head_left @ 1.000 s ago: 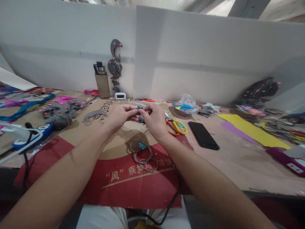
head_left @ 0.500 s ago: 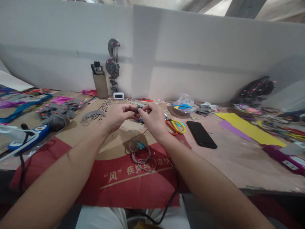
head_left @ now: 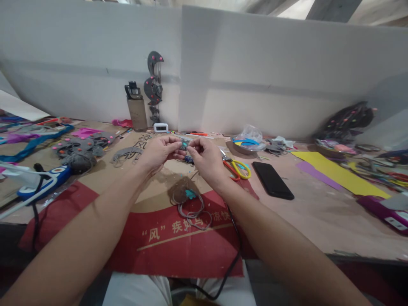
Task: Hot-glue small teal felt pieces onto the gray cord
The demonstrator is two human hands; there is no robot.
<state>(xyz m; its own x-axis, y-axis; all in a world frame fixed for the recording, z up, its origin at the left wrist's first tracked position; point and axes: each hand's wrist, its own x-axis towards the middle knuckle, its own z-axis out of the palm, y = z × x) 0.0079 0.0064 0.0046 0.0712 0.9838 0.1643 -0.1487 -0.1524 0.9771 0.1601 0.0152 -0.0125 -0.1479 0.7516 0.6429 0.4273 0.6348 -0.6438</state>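
Observation:
Above the cardboard sheet [head_left: 153, 255], my two hands meet over a small grey and teal piece [head_left: 184, 145], too small to make out fully. The thumb and fingers of my left hand [head_left: 161, 154] pinch it from the left. My right hand [head_left: 207, 160] is closed at its right edge, fingertips bent together. Below them on the cardboard lies a loose coil of thin grey cord [head_left: 193, 212] with a teal flower-like piece [head_left: 190, 194] by it. Scissors [head_left: 237, 168] with red and yellow handles rest just right of my right hand.
A black phone [head_left: 273, 180] lies right of the scissors. Behind stand a bottle [head_left: 137, 112], a small white clock [head_left: 161, 127] and a bowl [head_left: 248, 146] with plastic wrap. Grey pieces with pink-headed pins [head_left: 83, 148] lie left, near a blue power strip [head_left: 47, 185]. A black cable [head_left: 237, 250] hangs over the front edge.
The small piece between my fingers has turned, and its teal part now shows. My fingertips have shifted slightly around it. The whole view has moved a little.

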